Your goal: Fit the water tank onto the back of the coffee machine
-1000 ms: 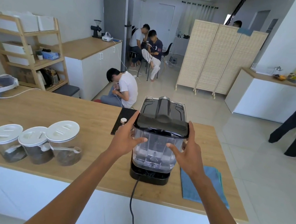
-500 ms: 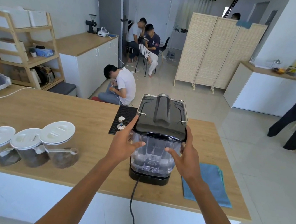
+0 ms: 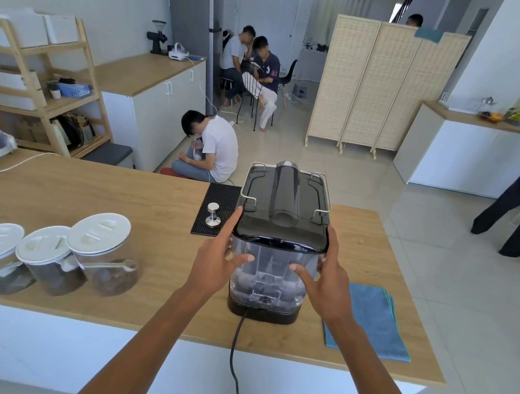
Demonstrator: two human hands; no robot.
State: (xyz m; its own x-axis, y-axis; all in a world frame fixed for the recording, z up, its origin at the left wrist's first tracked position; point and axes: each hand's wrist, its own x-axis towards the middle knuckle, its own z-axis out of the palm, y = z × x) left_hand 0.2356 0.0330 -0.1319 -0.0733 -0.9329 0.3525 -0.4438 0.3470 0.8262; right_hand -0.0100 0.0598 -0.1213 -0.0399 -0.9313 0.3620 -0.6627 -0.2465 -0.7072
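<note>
The black coffee machine stands on the wooden counter with its back towards me. A clear plastic water tank with a dark lid sits upright against that back, its bottom resting on the machine's black base. My left hand grips the tank's left side, thumb across its near face. My right hand grips the right side the same way. A black power cord hangs from the base over the counter's front edge.
Three lidded glass jars stand at the left front, a scoop beside them. A tamper rests on a black mat left of the machine. A blue cloth lies at the right. People sit and stand beyond the counter.
The tank has sunk lower against the machine's back, both hands still on its sides. My view has tilted down a little.
</note>
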